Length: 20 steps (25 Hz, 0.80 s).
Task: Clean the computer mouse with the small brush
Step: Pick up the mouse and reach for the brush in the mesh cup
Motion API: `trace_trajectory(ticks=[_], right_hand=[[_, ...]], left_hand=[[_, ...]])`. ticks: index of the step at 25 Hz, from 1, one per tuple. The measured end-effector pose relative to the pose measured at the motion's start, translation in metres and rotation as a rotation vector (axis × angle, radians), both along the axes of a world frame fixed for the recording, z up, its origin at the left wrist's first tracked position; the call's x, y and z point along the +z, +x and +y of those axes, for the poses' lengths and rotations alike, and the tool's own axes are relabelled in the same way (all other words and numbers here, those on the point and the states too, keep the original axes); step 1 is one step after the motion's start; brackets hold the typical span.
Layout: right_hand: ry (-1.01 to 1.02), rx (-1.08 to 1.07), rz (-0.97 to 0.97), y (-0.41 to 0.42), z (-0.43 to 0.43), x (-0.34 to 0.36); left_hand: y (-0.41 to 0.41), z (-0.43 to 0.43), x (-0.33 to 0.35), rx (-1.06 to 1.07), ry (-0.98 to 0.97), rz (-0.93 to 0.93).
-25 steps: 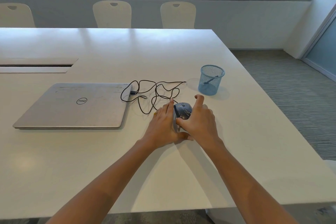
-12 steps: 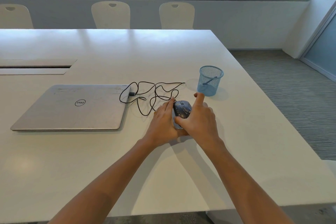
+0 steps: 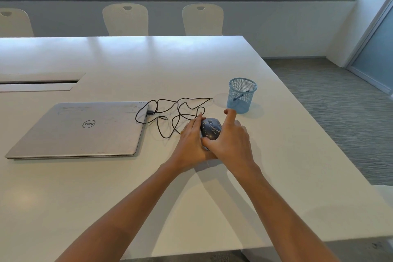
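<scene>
A dark blue speckled computer mouse (image 3: 210,130) lies on the white table (image 3: 287,166), right of the laptop. My left hand (image 3: 190,144) presses flat against its left side, fingers together. On the other side, my right hand (image 3: 230,142) grips it, thumb across the rear and index finger raised. Together the hands clasp the mouse and hide its lower half. Its black cable (image 3: 174,112) loops in a tangle toward the laptop's edge. The small brush (image 3: 239,96) leans inside the blue mesh cup (image 3: 234,104), just beyond my right index finger.
A closed silver laptop (image 3: 80,130) lies left of the mouse, with the cable's plug at its right edge. A cable slot (image 3: 40,81) is cut into the table at the far left. White chairs (image 3: 125,19) line the far side. The table's right edge drops to grey carpet.
Both hands have stayed clasped on the mouse. Only the view has shifted slightly.
</scene>
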State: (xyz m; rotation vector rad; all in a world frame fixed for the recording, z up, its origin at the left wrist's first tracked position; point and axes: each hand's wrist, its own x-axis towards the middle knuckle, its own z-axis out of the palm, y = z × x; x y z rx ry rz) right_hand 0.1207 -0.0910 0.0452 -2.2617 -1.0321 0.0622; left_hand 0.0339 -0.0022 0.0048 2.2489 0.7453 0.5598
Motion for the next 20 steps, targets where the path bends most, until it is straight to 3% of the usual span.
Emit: trace_trajectory(ticks=[9, 12, 15, 20], right_hand=[[0.009, 0.019, -0.004, 0.015, -0.002, 0.022], [0.082, 0.027, 0.055, 0.050, 0.000, 0.046], [0.119, 0.050, -0.012, 0.104, 0.009, 0.063], [-0.082, 0.196, -0.184, 0.178, 0.033, 0.059]], left_hand=[[0.004, 0.004, -0.001, 0.033, -0.040, -0.064], [0.002, 0.006, -0.003, 0.042, -0.028, -0.039], [0.000, 0.008, -0.003, 0.035, -0.016, -0.043], [-0.001, 0.011, 0.002, 0.028, -0.006, -0.047]])
